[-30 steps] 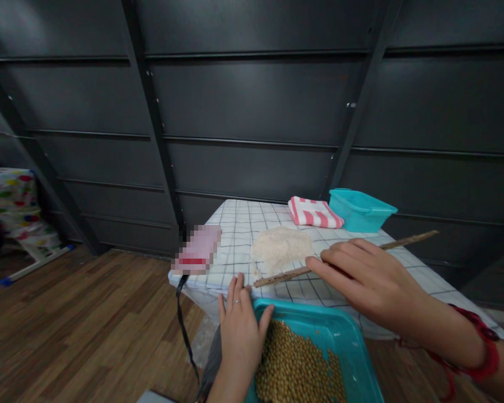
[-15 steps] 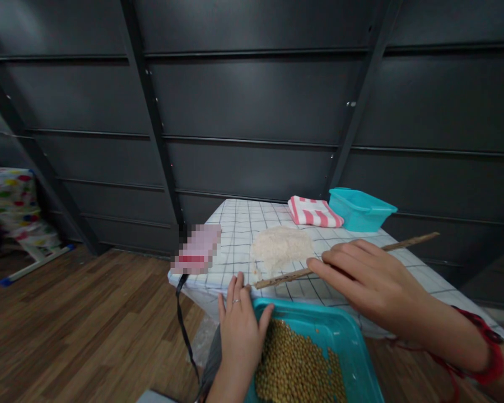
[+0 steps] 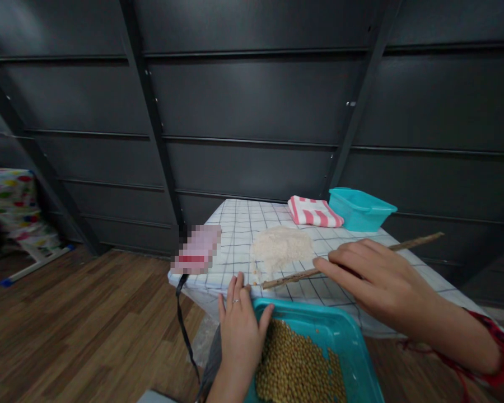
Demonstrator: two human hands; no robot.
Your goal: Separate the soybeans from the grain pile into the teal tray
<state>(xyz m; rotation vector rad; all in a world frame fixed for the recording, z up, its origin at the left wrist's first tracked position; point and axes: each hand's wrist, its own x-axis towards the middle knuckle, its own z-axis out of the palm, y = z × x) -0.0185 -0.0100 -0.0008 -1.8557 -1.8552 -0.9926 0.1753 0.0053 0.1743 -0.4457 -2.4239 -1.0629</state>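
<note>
My right hand (image 3: pixel 376 278) is closed round a thin, rough wooden stick (image 3: pixel 292 278), which slants over the near part of the tablecloth. Its left tip lies just in front of a spread pile of pale, flour-like powder (image 3: pixel 281 246). At the front edge of the table, my left hand (image 3: pixel 241 330) holds the left corner of a teal plastic basin (image 3: pixel 357 347), thumb over the rim and fingers along the outside. Many small, round greenish-brown beans (image 3: pixel 298 364) fill the basin's left and middle part. A few small pale bits lie near the stick's tip.
A checked white cloth (image 3: pixel 235 224) covers the table. Towards the back right are a folded pink-and-white striped towel (image 3: pixel 315 212) and a second teal basin (image 3: pixel 361 210). A blurred-out pink item (image 3: pixel 199 249) with a black strap lies at the left edge. Dark panels (image 3: pixel 252 101) stand behind.
My right hand has shifted slightly to the right with the stick, so its left tip has drawn away from my left hand. My left hand and the basin have stayed in place.
</note>
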